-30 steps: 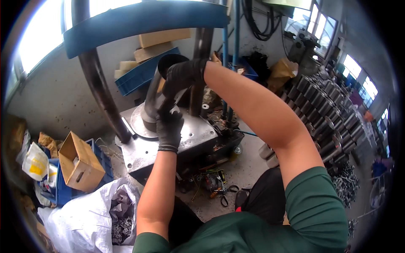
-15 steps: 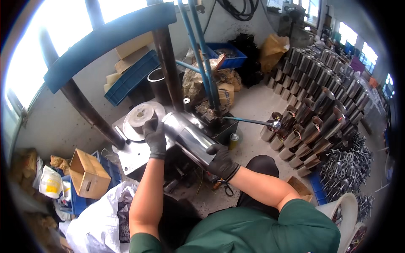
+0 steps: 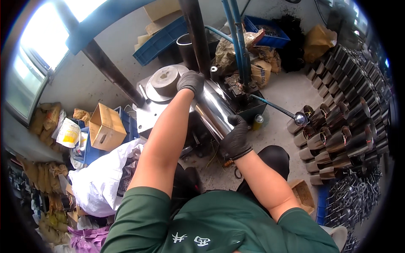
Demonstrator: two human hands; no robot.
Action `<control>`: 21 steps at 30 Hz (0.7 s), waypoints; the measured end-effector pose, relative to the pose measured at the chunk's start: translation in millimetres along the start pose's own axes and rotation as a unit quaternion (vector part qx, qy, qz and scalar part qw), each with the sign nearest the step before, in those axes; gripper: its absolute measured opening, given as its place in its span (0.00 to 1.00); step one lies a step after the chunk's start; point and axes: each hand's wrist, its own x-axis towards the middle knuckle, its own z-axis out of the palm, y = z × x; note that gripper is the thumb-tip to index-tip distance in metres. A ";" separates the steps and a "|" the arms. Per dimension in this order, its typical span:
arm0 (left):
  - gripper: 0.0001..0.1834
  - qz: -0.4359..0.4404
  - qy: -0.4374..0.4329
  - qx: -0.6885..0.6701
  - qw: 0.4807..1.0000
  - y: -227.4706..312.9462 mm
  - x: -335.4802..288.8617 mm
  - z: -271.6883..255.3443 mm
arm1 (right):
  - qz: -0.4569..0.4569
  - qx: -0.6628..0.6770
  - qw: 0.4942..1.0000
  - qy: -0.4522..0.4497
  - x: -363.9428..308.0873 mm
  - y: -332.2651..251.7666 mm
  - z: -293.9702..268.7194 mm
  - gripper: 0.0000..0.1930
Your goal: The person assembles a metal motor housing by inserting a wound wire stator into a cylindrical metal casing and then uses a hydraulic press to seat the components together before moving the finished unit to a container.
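Observation:
A shiny metal cylinder (image 3: 215, 110) lies slanted in front of me, its far end up by the press plate. My left hand (image 3: 191, 82), in a dark glove, curls over that far end and partly hides it. At the near end, my right hand (image 3: 236, 139), also gloved, is closed around the cylinder's side. Just left of my left hand, a round metal block (image 3: 165, 80) rests on a disc on the plate (image 3: 147, 120) of the press.
Dark posts (image 3: 110, 74) and blue rods rise around the plate. A ball-ended lever (image 3: 278, 108) juts right, above a can (image 3: 258, 121). Stacked metal cylinders (image 3: 337, 114) and a heap of metal parts (image 3: 352, 198) stand right. A white sack (image 3: 99, 179) and cardboard box (image 3: 106, 128) sit left.
My left hand has moved from the round block's edge onto the cylinder's far end. My right hand keeps its hold at the near end. The whole view has shifted.

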 end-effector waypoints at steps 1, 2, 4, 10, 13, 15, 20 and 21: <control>0.20 0.022 -0.005 0.036 0.999 1.3 5.0 1.1 | 0.028 0.022 0.999 -0.029 8.0 -7.7 -4.5 0.11; 0.22 -0.003 0.011 -0.014 1.000 1.6 10.8 3.8 | 0.043 0.030 0.998 -0.033 15.2 -12.2 -9.5 0.11; 0.23 -0.077 0.025 -0.105 0.991 19.3 12.5 4.2 | 0.034 0.027 0.999 -0.019 23.4 -15.9 -22.9 0.10; 0.25 -0.113 0.043 -0.129 0.984 24.5 4.7 -3.6 | 0.033 -0.009 0.998 -0.045 0.3 -9.1 -26.1 0.10; 0.25 -0.091 0.055 -0.119 0.987 23.3 5.1 0.5 | -0.119 -0.202 0.970 -0.069 -0.7 4.6 -45.2 0.13; 0.25 -0.098 0.027 -0.124 0.987 46.6 4.4 -5.4 | -0.141 -0.253 0.947 -0.137 11.8 -0.5 -59.7 0.11; 0.16 0.018 -0.045 0.072 0.996 34.0 23.6 1.3 | -0.005 -0.166 0.942 -0.292 -14.4 -18.3 -51.3 0.13; 0.16 0.009 -0.047 0.052 0.998 38.4 30.5 6.9 | 0.053 -0.161 0.942 -0.290 -14.0 -26.0 -53.8 0.15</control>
